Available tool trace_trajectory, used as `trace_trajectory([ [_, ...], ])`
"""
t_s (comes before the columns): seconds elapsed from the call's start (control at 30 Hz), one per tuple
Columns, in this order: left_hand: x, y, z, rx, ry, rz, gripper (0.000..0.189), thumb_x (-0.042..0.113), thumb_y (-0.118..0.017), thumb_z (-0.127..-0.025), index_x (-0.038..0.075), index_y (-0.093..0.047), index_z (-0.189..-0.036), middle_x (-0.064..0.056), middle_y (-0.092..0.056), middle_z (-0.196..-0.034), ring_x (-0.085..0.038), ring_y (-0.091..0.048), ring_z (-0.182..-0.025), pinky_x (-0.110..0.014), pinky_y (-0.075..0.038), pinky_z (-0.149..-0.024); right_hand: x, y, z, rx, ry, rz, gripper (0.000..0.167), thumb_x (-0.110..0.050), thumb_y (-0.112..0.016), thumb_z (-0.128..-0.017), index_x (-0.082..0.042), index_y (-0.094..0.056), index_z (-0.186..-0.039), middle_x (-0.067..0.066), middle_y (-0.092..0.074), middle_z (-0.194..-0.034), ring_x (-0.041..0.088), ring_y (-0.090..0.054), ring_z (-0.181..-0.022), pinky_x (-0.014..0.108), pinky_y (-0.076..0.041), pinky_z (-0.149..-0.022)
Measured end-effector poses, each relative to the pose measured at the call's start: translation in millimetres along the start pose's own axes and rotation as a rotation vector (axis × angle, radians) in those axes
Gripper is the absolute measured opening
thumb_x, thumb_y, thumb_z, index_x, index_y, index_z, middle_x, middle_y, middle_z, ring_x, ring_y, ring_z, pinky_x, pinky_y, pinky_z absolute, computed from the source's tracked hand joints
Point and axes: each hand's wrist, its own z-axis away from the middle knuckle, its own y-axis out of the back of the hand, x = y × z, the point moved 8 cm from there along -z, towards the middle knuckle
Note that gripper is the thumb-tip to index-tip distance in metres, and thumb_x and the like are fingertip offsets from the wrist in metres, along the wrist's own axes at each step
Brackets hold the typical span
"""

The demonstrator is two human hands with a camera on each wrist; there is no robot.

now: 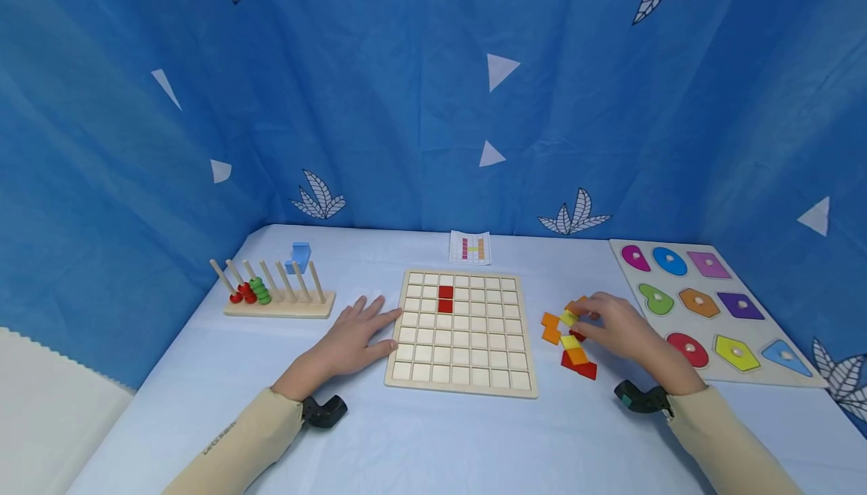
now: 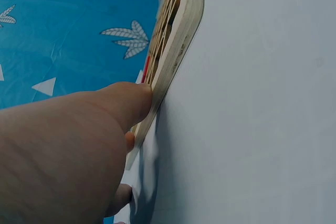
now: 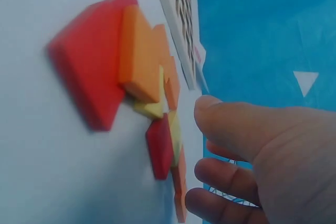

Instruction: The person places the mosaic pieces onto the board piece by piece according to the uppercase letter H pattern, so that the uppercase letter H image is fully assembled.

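A square wooden grid board [image 1: 460, 393] holds two red tiles [image 1: 445, 299], one directly behind the other. My left hand [image 1: 355, 337] lies with spread fingers along the board's left side. Its thumb [image 2: 137, 100] presses the board's edge in the left wrist view. Right of the board lies a loose pile of square tiles: red tiles [image 3: 84, 59], orange tiles [image 3: 139, 53] and yellow tiles [image 1: 570, 342], some overlapping. Over the far part of this pile is my right hand [image 1: 612, 326], fingers bent and thumb apart from them. Nothing shows between them; the index fingertip is hidden in the right wrist view.
Behind the board lies a pattern card [image 1: 470, 248] printed with coloured squares. A peg rack [image 1: 279, 307] with red and green beads stands at the left, a blue object [image 1: 299, 256] behind it. At the right is a shape puzzle board [image 1: 698, 277] with knobbed pieces.
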Motion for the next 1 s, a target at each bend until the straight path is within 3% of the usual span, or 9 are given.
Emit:
trace_trajectory([
  [0.5,1.5,1.4,-0.2,0.003,-0.006,0.005,0.059,0.041,-0.061,-0.101,0.018,-0.048,-0.154,-0.024,-0.03,-0.166,-0.054,-0.016,-0.154,-0.073,-0.015,-0.121,11,0,13.7,0.024,-0.004,0.016,0.033,-0.016,-0.084,-0.083,-0.001,-0.076,-0.11,0.005,-0.069,-0.09,0.014,-0.057,-0.08,0.018,-0.05,-0.063],
  [1.0,-0.4,1.1,0.2,0.005,0.0,0.001,0.059,0.04,-0.06,-0.101,0.017,-0.048,-0.154,-0.023,-0.029,-0.166,-0.054,-0.016,-0.154,-0.072,-0.015,-0.122,15,-10,10.9,0.002,0.0,0.01,0.026,-0.013,-0.084,-0.082,-0.004,-0.078,-0.106,0.002,-0.07,-0.089,0.012,-0.055,-0.079,0.016,-0.049,-0.064],
])
